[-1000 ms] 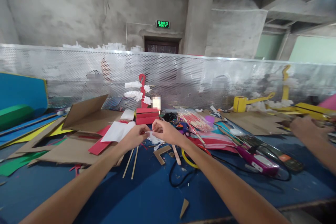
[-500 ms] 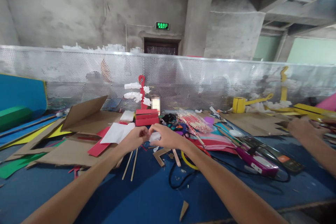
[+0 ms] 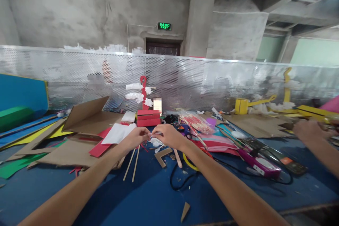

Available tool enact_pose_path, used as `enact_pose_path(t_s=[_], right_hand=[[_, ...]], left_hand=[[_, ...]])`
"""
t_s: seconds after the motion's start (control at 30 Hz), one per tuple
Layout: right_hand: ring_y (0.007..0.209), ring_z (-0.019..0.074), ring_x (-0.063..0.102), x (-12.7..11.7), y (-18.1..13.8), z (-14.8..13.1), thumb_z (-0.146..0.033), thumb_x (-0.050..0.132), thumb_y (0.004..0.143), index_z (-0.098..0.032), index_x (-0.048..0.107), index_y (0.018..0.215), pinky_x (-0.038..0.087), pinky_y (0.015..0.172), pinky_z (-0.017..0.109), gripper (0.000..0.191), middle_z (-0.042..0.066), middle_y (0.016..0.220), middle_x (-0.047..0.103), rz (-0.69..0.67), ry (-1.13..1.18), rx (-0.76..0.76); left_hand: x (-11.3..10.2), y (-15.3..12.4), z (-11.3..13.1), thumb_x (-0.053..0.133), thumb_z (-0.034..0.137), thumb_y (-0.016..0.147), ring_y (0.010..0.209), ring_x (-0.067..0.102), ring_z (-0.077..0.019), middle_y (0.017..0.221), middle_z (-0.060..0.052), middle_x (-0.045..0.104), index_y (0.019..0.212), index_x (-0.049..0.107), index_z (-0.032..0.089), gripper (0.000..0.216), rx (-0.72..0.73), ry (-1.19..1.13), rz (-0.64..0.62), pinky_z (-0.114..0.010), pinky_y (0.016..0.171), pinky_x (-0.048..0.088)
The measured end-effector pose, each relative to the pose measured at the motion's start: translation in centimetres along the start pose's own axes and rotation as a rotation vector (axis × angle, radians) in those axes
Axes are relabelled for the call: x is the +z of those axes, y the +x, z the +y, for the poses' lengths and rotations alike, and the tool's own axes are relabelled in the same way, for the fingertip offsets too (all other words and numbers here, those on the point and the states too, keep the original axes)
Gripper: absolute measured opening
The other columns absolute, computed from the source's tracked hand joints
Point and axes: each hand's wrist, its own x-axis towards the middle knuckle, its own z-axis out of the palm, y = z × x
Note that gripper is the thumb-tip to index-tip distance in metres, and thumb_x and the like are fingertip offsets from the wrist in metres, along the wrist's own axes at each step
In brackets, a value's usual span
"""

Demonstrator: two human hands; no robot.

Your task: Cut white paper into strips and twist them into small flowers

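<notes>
My left hand (image 3: 138,137) is closed in a pinch, its thumb and forefinger almost touching the fingertips of the other hand. My right hand (image 3: 167,136) pinches too, and a small bit of white paper shows between the two sets of fingertips. Just under the right fingers is crumpled white tissue paper (image 3: 156,143); whether it joins the bit in my fingers is hidden. Behind the hands sits a red box (image 3: 148,118) with a red hooked post (image 3: 143,93) rising at its back, white tufts on both sides. A white sheet (image 3: 116,134) lies left of my left hand.
Two thin wooden sticks (image 3: 136,164) and an L-shaped cardboard piece (image 3: 161,158) lie nearby. Cardboard (image 3: 66,152) covers the left side. Rightward are a bag of sticks (image 3: 197,122), a purple device (image 3: 261,163), a black cable (image 3: 173,183) and another person's hand (image 3: 308,130).
My fingertips have come closer together at nearly the same spot. More of the crumpled white tissue shows below my right hand. The other person's hand has shifted slightly.
</notes>
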Motion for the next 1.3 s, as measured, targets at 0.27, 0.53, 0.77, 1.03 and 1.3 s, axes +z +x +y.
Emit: enact_pose_path(t_s=[0.27,0.53,0.77,1.03,1.3], right_hand=[[0.073,0.0137,0.061,-0.3,0.1,-0.3,-0.030,0.058,0.085,-0.018,0.070,0.089,0.042,0.071,0.022,0.017,0.004,0.084,0.070,0.093,0.152,0.118],[0.071,0.0154,0.063,0.0,0.1,0.0,-0.031,0.058,0.083,-0.017,0.070,0.086,0.045,0.066,0.023,0.019,0.004,0.081,0.070,0.149,0.275,0.167],[0.066,0.0132,0.058,-0.1,0.2,0.3,-0.034,0.057,0.085,-0.017,0.071,0.084,0.039,0.064,0.022,0.022,0.004,0.078,0.068,0.129,0.149,0.162],[0.060,0.0113,0.057,0.1,0.2,0.3,-0.029,0.049,0.090,-0.015,0.063,0.078,0.038,0.059,0.020,0.023,0.001,0.067,0.064,0.112,0.218,0.178],[0.065,0.0134,0.060,0.1,0.2,0.3,-0.028,0.058,0.082,-0.014,0.065,0.083,0.044,0.060,0.021,0.015,0.003,0.072,0.065,0.132,0.420,0.214]], left_hand=[[0.0,0.5,-0.8,0.061,0.038,0.076,0.056,0.053,-0.0114,0.066,-0.002,0.063,0.077,0.060,0.014,0.024,0.041,-0.067,0.037,-0.023,0.057,0.039],[0.2,0.1,0.3,0.060,0.043,0.078,0.056,0.050,-0.0106,0.063,0.001,0.057,0.077,0.058,0.014,0.030,0.094,-0.108,0.027,-0.023,0.056,0.038],[0.4,-0.3,1.0,0.059,0.046,0.079,0.058,0.052,-0.0111,0.065,0.001,0.057,0.078,0.058,0.014,0.032,0.118,-0.094,0.026,-0.024,0.058,0.040],[0.4,-0.2,1.3,0.060,0.040,0.077,0.058,0.052,-0.0118,0.064,0.000,0.058,0.075,0.057,0.013,0.027,0.085,-0.083,0.066,-0.025,0.060,0.041],[0.2,-0.1,0.7,0.058,0.040,0.080,0.059,0.052,-0.0115,0.066,0.000,0.057,0.078,0.058,0.013,0.028,0.114,-0.039,0.061,-0.024,0.058,0.040]])
